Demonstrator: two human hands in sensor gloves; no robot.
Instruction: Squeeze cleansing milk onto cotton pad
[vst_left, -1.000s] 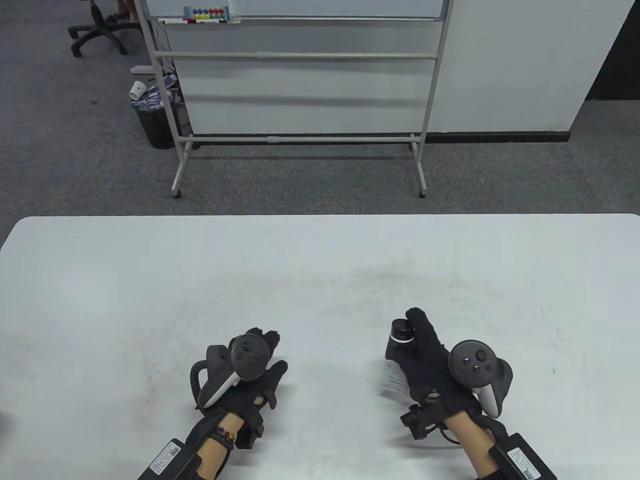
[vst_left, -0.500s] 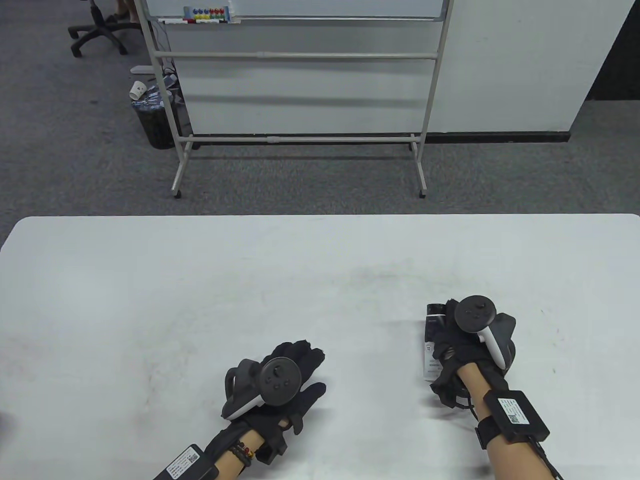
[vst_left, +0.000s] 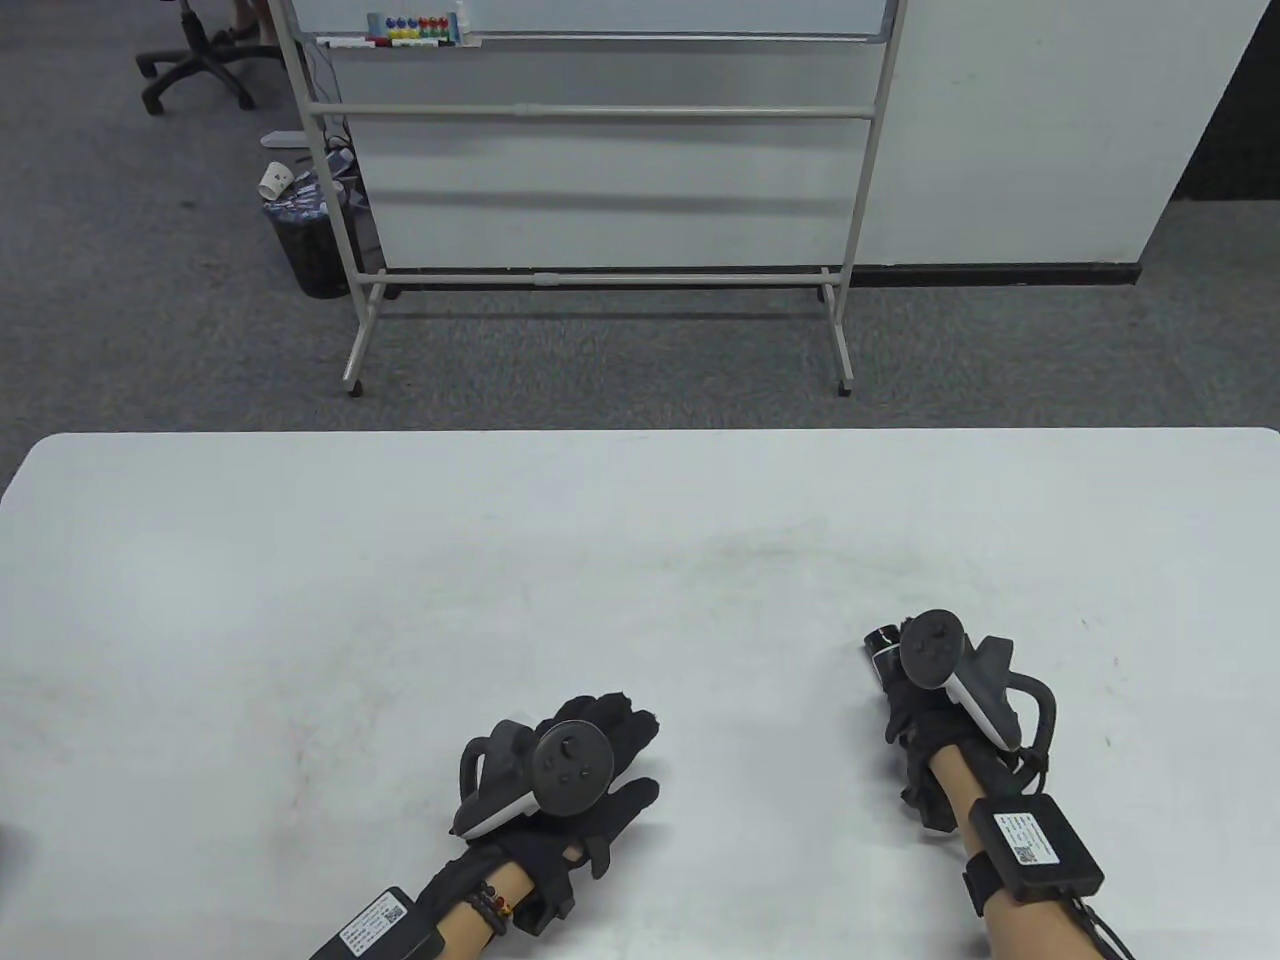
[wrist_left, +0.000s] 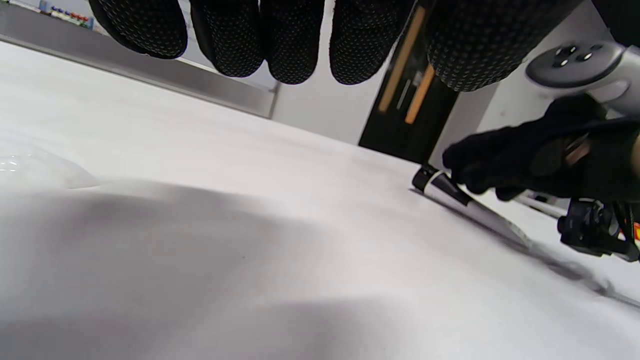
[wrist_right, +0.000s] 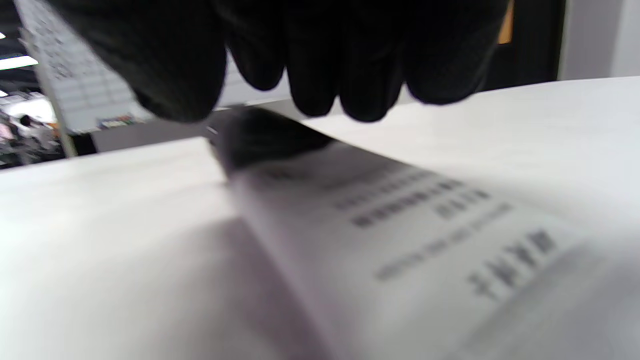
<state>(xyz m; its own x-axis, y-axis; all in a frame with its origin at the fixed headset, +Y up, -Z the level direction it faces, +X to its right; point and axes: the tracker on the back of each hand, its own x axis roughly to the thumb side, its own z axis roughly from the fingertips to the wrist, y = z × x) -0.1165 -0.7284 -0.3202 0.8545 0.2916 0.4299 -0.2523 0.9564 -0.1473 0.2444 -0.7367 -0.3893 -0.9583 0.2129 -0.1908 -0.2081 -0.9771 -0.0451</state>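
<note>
My right hand grips a cleansing milk tube low over the table at the right front. Only its black cap end shows in the table view. The left wrist view shows the tube lying slanted on the table under my right hand. In the right wrist view, its white printed body and dark cap sit under my fingers. My left hand is palm down over the table at the front centre, fingers extended and holding nothing. No cotton pad is in view.
The white table spreads to the far and left sides. A faint glossy patch lies on the table at the left of the left wrist view. A whiteboard stand stands on the floor behind the table.
My right hand has moved right and turned over with the tube, bringing it down flat to the table. My left hand has shifted right and slightly nearer.
</note>
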